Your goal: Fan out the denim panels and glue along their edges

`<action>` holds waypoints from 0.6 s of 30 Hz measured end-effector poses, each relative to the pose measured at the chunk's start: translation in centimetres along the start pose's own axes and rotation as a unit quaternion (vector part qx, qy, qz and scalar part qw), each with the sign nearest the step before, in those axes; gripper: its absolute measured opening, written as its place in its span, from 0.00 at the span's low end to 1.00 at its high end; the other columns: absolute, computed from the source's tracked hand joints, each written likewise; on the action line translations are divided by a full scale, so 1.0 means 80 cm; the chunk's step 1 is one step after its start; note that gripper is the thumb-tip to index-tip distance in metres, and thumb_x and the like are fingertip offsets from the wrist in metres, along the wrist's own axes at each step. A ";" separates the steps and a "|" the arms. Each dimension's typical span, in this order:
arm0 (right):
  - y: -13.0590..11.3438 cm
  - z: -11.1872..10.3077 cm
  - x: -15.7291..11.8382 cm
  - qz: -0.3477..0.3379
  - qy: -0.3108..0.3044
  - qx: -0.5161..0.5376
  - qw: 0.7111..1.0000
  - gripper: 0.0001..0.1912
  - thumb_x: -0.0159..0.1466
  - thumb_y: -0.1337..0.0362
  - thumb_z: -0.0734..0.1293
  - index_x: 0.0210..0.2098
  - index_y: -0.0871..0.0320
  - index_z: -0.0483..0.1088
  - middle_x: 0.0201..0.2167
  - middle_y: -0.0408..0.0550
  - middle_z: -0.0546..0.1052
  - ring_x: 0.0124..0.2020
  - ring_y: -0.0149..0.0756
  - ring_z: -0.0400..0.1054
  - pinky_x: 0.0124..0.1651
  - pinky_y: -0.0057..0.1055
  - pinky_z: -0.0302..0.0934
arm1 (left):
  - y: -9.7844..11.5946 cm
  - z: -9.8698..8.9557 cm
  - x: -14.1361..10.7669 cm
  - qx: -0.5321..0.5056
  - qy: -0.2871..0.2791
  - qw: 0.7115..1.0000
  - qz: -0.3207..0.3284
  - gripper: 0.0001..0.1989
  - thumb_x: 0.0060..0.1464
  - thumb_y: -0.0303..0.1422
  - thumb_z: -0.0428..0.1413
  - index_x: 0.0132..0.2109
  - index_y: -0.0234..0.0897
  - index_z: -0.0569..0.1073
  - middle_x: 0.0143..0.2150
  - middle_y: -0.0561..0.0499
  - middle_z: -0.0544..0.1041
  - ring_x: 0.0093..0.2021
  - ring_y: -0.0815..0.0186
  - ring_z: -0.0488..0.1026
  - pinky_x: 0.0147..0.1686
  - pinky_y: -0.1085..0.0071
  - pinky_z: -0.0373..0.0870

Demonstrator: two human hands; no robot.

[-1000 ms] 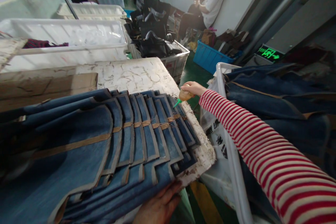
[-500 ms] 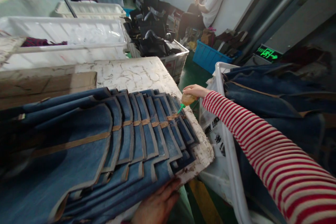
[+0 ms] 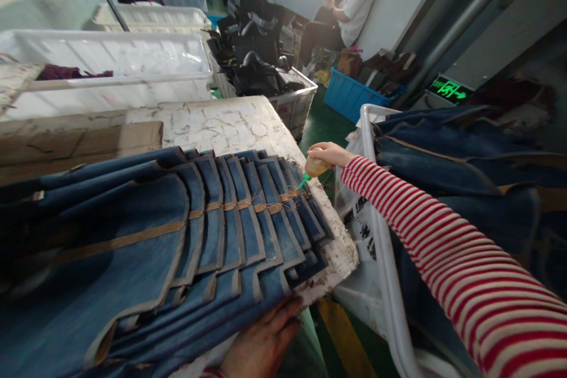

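Overlapping blue pieces with grey edges lie fanned out like steps, a tan strip running across them. In my right hand is a squeeze bottle, tan and stained, tipped down. Its green nozzle points at the tan strip near the right end of the fan, at or just above it; exact contact is unclear. My left hand rests at the near edge of the pieces, fingers stretched out along them; the fingertips are partly in shadow.
The worn white table ends just right of the fan. Beside it stands a white bin holding more blue pieces. Behind are a crate of black bags, a blue crate and a seated person.
The view has shifted slightly. My right hand keeps the bottle tipped at nearly the same spot, and my left hand stays along the near edge with little visible movement.
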State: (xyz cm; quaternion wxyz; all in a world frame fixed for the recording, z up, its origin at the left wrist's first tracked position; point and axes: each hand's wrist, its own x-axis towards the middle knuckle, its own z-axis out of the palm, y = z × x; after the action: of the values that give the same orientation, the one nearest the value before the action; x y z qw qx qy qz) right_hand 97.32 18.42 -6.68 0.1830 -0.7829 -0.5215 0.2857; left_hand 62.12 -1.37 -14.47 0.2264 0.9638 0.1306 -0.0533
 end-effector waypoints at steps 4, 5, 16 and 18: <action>0.003 0.000 -0.008 -0.012 -0.016 -0.021 1.000 0.15 0.55 0.57 0.64 0.38 0.57 0.73 0.32 0.46 0.75 0.25 0.31 0.66 0.22 0.23 0.59 | 0.001 0.002 -0.002 0.006 0.012 1.000 0.003 0.30 0.43 0.17 0.46 0.54 0.44 0.63 0.64 0.56 0.53 0.60 0.65 0.56 0.54 0.67 0.63; 0.003 -0.001 -0.011 -0.014 -0.029 -0.027 0.999 0.14 0.55 0.57 0.65 0.38 0.57 0.73 0.31 0.46 0.75 0.25 0.31 0.66 0.23 0.24 0.60 | 0.001 0.003 -0.002 0.009 0.018 1.000 0.003 0.30 0.43 0.17 0.46 0.54 0.44 0.63 0.63 0.56 0.54 0.60 0.65 0.56 0.54 0.67 0.63; 0.006 -0.004 -0.046 -0.028 -0.052 -0.050 0.997 0.15 0.57 0.58 0.63 0.41 0.58 0.72 0.36 0.46 0.76 0.30 0.30 0.67 0.27 0.21 0.61 | -0.001 0.011 -0.003 0.023 0.034 0.999 0.001 0.27 0.47 0.19 0.46 0.54 0.45 0.62 0.64 0.58 0.53 0.61 0.65 0.56 0.55 0.65 0.64; 0.010 -0.004 -0.054 -0.032 -0.078 -0.066 0.994 0.15 0.57 0.59 0.63 0.41 0.57 0.73 0.36 0.45 0.76 0.31 0.32 0.68 0.29 0.22 0.62 | -0.001 0.014 -0.004 0.022 0.039 0.999 -0.003 0.28 0.46 0.19 0.46 0.55 0.46 0.62 0.64 0.58 0.53 0.61 0.64 0.55 0.54 0.64 0.65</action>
State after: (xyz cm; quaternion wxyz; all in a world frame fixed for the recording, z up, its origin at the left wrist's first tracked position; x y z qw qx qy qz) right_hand 96.87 14.13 -5.78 0.0987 -0.7515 -0.5769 0.3044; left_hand 61.73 -1.86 -15.46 0.1997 0.9695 0.1409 -0.0195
